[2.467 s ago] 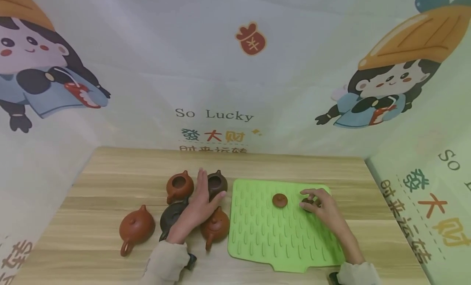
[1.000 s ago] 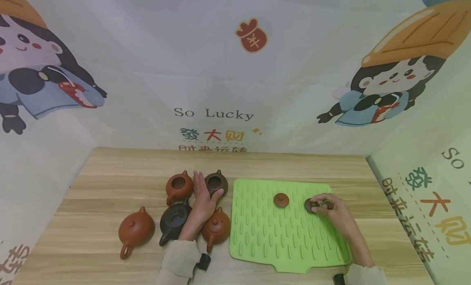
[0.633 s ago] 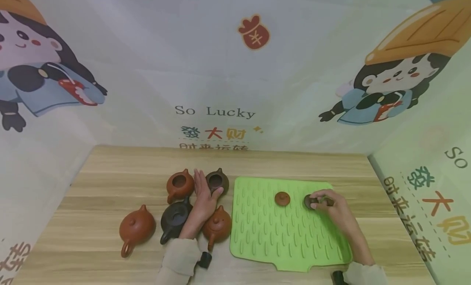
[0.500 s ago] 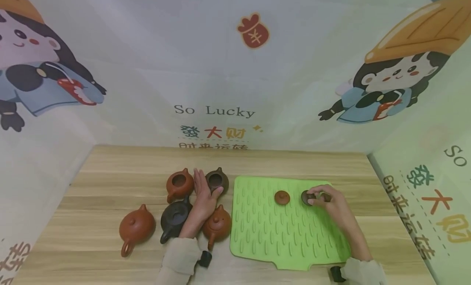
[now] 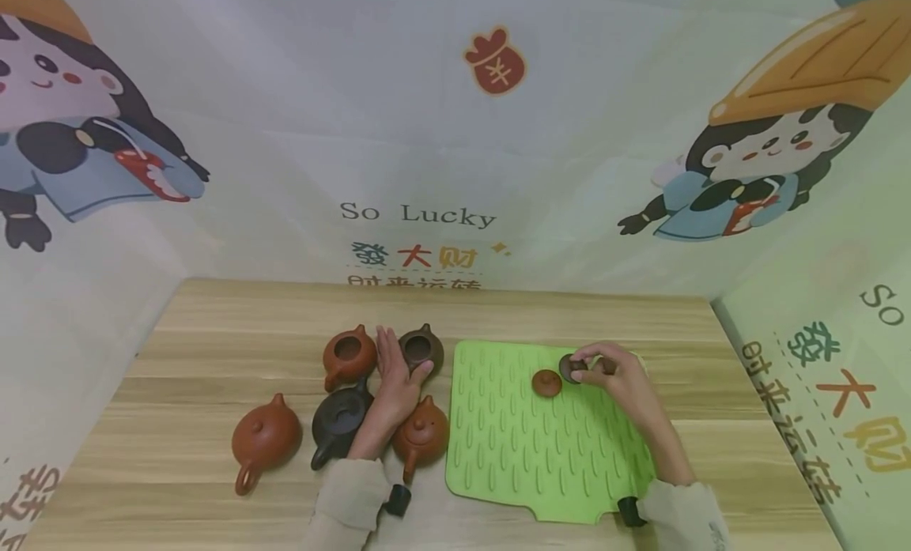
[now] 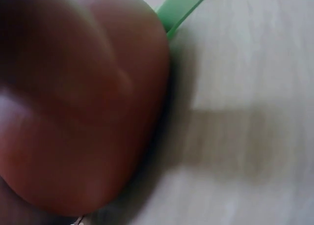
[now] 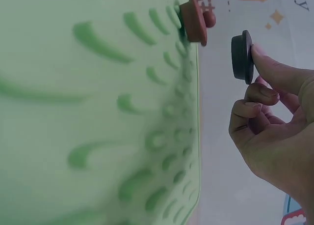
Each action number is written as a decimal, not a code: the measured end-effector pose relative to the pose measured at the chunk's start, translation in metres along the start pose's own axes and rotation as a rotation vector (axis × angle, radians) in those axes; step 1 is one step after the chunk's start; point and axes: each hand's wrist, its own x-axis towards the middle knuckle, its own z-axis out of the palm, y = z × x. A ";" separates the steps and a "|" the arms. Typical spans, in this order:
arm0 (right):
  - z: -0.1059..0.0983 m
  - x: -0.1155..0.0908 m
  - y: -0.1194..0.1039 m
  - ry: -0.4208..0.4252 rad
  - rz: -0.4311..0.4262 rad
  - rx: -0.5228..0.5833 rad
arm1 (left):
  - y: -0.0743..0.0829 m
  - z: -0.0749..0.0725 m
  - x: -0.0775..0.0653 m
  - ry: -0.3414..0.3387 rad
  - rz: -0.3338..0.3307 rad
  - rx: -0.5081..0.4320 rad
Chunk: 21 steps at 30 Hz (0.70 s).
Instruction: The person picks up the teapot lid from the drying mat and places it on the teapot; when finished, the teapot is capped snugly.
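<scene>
My right hand (image 5: 615,377) pinches a dark teapot lid (image 5: 572,368) by its knob. The right wrist view has this lid (image 7: 240,57) raised off the green mat (image 7: 117,151), its other fingers curled below. Beside it on the mat lies a reddish-brown lid (image 5: 546,383). My left hand (image 5: 393,389) has its fingers straight along the left side of a lidless dark brown teapot (image 5: 425,350), thumb at its near side. A lidded reddish teapot (image 5: 421,434) stands beside the left wrist and fills much of the left wrist view, blurred.
Left of my left hand stand a lidless reddish teapot (image 5: 349,355) and a black teapot (image 5: 340,424), partly covered by the wrist. Farther left is a lidded reddish teapot (image 5: 265,436). A printed cloth (image 5: 398,140) encloses the wooden table (image 5: 235,314).
My right hand takes hold of the dark lid, lifts it and carries it left toward the reddish-brown lid. My left hand shifts slightly, then stays by the dark brown teapot.
</scene>
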 end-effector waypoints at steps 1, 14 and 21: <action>0.002 0.002 0.000 -0.001 -0.008 0.009 | 0.000 0.000 0.000 0.000 0.000 -0.001; 0.024 0.018 -0.013 -0.057 -0.048 0.026 | 0.000 0.001 -0.001 0.000 -0.020 0.002; 0.041 0.029 -0.022 -0.101 -0.063 0.045 | 0.001 0.001 0.000 -0.002 -0.012 0.005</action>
